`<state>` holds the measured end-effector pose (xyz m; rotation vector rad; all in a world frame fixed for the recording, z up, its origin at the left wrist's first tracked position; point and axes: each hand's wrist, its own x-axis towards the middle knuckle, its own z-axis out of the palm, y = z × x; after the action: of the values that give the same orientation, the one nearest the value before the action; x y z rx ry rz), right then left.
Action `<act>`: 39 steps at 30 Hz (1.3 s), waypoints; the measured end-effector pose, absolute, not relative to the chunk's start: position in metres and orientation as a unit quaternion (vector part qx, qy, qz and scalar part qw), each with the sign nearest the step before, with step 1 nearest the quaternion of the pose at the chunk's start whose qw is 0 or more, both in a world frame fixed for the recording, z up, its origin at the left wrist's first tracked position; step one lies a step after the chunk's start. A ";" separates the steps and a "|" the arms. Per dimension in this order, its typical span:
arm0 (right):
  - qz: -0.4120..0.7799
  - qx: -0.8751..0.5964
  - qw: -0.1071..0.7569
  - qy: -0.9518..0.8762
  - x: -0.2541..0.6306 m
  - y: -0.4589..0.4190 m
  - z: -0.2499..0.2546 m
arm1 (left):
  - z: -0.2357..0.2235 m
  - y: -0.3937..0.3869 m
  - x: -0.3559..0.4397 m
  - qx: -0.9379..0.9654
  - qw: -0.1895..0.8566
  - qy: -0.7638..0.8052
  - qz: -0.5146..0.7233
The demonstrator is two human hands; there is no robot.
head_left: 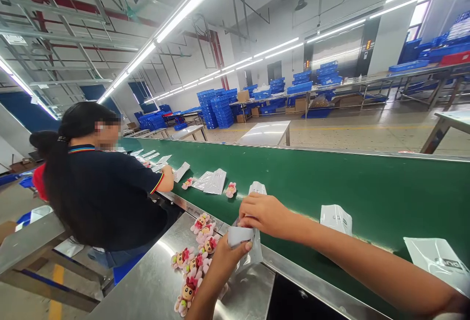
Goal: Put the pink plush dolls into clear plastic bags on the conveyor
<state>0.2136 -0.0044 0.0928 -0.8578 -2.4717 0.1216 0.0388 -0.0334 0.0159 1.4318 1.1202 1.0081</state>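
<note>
The bag (254, 257) was up in both hands, over the near edge of the belt (301, 173), where it met the desk (147, 281). Clear, shiny plastic, hanging down below the fingers. Left hand (228, 261) was closed round a pale piece (240, 235) at the bag, thumb across its front; couldn't tell if the piece was part of the bag or separate. Right hand (262, 214) came in from the right, palm down, fingers bent and pinching at the bag's upper part, just above the left. Another silvery end (257, 187) showed just beyond the right hand; whether it joined the bag was hidden.

Desk, beside the left forearm: a loose heap of pink dolls (193, 264), some partly covered by the arm. Belt, left of the hands: one doll (231, 190), then two overlapping packets (211, 182), then a second doll (187, 183) touching or close to them. Belt, right of the hands: a white packet (336, 219) and, nearer the right edge of view, a bigger-looking one (436, 261), both with dark print.

Farther left, a person in a dark shirt (99, 192) sat at the belt, hand by a packet (181, 172), more packets past it. Someone in red (39, 180) was behind. Across the belt: pale tables (265, 133), stacked blue crates (222, 109).
</note>
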 end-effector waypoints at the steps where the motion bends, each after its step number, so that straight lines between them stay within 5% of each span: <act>1: 0.046 -0.283 0.267 -0.920 0.214 -0.006 0.088 | 0.017 -0.034 0.040 0.590 0.499 0.465 0.432; 8: 0.131 -0.284 0.256 -0.914 0.230 -0.028 0.079 | 0.029 -0.040 0.059 0.636 0.444 0.469 0.423; 16: 0.152 -0.455 0.251 -0.841 0.307 -0.007 0.092 | 0.048 -0.013 0.056 0.672 0.564 0.320 0.357; 26: 0.203 -0.617 0.025 -0.760 0.400 0.075 0.040 | 0.005 0.110 0.088 0.820 0.112 0.548 0.117; 32: 0.060 -0.616 0.165 -0.768 0.372 0.097 0.061 | -0.005 0.102 0.101 0.833 0.064 0.545 0.072; 39: 0.059 -0.531 0.308 -0.787 0.255 0.140 0.085 | 0.008 0.092 0.107 0.838 0.042 0.542 0.036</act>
<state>0.2549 0.1397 0.0855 -1.4047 -2.0814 0.1559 0.1069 0.0915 0.0082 2.5653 1.6596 0.1115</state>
